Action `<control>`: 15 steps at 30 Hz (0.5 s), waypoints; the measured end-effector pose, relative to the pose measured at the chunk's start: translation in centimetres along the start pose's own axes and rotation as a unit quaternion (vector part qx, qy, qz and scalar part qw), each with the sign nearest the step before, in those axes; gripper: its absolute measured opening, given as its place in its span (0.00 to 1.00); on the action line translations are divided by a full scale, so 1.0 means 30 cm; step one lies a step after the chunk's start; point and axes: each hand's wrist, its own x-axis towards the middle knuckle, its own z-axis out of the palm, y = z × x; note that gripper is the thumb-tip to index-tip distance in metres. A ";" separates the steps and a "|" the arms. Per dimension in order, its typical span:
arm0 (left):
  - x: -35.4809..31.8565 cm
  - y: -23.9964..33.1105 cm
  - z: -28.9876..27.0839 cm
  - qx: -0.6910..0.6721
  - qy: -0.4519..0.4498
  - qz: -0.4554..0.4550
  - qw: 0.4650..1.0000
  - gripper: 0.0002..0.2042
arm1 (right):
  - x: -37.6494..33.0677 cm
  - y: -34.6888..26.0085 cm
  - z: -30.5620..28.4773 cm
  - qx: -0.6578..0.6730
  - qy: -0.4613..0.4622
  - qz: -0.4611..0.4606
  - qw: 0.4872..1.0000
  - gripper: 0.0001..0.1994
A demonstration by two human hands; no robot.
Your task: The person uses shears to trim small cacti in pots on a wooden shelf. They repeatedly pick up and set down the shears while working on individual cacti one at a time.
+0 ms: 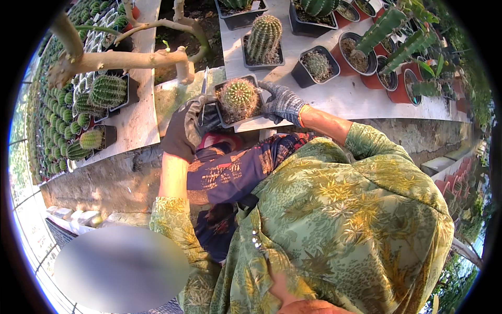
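Far left: rows of small cactus pots [70, 112] are standing on a pale worktop [133, 123], with one larger ribbed cactus [107, 90] in a black pot among them. A thick bare branch [112, 60] is crossing above them.

Left of centre: the left hand [184, 130], in a dark glove, is gripping the left side of a square black pot [226, 116]. Its fingers are curled closed on the pot's wall. A thin grey blade-like tool [203, 86] is standing up just beside this hand; whether the hand is gripping it cannot be told.

Centre: a round spiny cactus [238, 97] is sitting in the square black pot, which is resting at the near edge of a second worktop [345, 99], directly between the two hands.

Right of centre: the right hand [282, 102], in a grey knitted glove, is closing on the pot's right side, fingers wrapped over the rim corner and touching it.

Behind: a tall barrel cactus [264, 36] is standing in a black pot, and a small cactus [317, 64] in another black pot just to its right.

Far right: red-brown round pots [387, 78] are holding tall green column cacti [402, 34], which are leaning to the right.

Foreground: green patterned sleeves [345, 209] are filling the lower picture.
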 end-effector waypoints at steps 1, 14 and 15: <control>0.028 -0.011 0.025 -0.023 -0.007 -0.016 1.000 0.14 | -0.005 0.016 -0.024 0.001 0.008 0.004 1.000 0.34; 0.195 -0.137 0.069 0.282 0.008 0.063 0.957 0.17 | 0.010 0.123 -0.126 0.035 0.046 0.044 0.997 0.34; 0.202 -0.139 0.065 0.278 -0.007 0.079 0.957 0.16 | 0.011 0.128 -0.125 0.031 0.044 0.033 0.998 0.34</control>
